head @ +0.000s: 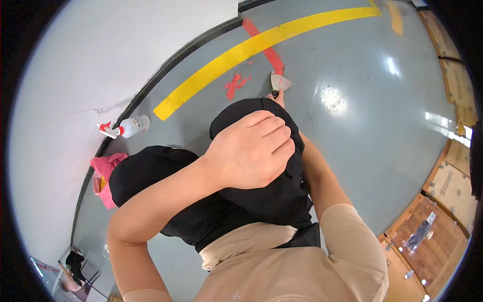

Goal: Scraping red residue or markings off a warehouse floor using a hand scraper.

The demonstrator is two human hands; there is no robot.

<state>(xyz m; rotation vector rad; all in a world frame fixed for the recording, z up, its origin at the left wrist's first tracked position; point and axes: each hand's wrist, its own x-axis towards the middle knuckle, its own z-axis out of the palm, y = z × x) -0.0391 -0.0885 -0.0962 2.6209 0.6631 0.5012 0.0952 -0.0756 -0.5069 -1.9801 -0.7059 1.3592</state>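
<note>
My right hand [279, 99], mostly hidden behind my knee, grips the dark handle of a putty knife scraper [280, 82]. The wide metal blade lies at the near end of a red floor tape strip [272, 56], and reddish bits show on the blade. Crumpled red tape scraps [234, 86] lie on the grey floor left of the scraper. Curled over my black-trousered knee, my left hand [254, 151] has its fingers bent under; its palm is hidden and nothing shows in it. A long yellow tape strip [234, 56] crosses over the red one.
At left, a white spray bottle [134, 127] with a red-and-white trigger head lies near the black baseboard [181, 54] of a white wall. A pink bag [107, 164] sits against that wall. Wooden crates [451, 185] line the right side. A chair-like object [81, 270] is at lower left.
</note>
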